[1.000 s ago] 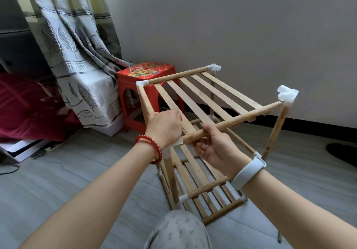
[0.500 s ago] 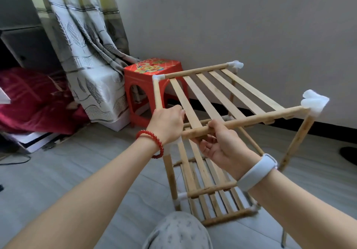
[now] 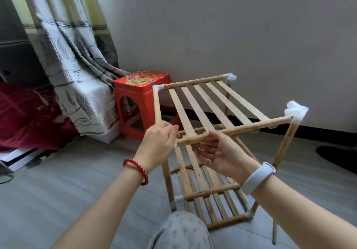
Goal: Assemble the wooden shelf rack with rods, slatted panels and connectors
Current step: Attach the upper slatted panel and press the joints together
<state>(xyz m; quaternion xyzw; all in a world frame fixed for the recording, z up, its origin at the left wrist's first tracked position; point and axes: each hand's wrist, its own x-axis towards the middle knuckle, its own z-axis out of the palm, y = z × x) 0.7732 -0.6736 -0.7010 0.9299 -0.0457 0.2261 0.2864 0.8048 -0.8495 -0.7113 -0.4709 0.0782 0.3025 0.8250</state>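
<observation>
- Pinching the near-left corner with the left hand [image 3: 158,142], fingers curled round what looks like a white connector, mostly hidden behind the knuckles; probably steadying that joint so the rod end can be fed in.
- Cupping the front rod [image 3: 231,131] from below with the right hand [image 3: 218,152], palm up, fingers nearly straight and not wrapped, thumb lying along the rod's top; likely supporting and steering rather than gripping.
- Seems to be at the step of seating the rod's free left end, which sits just beside the left hand; whether already socketed, cannot tell.
- Rack [image 3: 202,171] standing on the floor [image 3: 58,191] right in front of the knee [image 3: 181,231], near the wall.
- Pale wood throughout: 2 slatted tiers visible, the top panel [image 3: 210,104] with 5 slats running front to back, tilted slightly.
- White connectors at the corners: far-left [image 3: 156,87], far-right [image 3: 229,76], near-right [image 3: 296,110], this last standing proud on its upright.
- Upper tier nearly closed, judging by 3 corners already joined.
- Red stool [image 3: 143,94] and curtain [image 3: 77,65] behind, apart from the work.
</observation>
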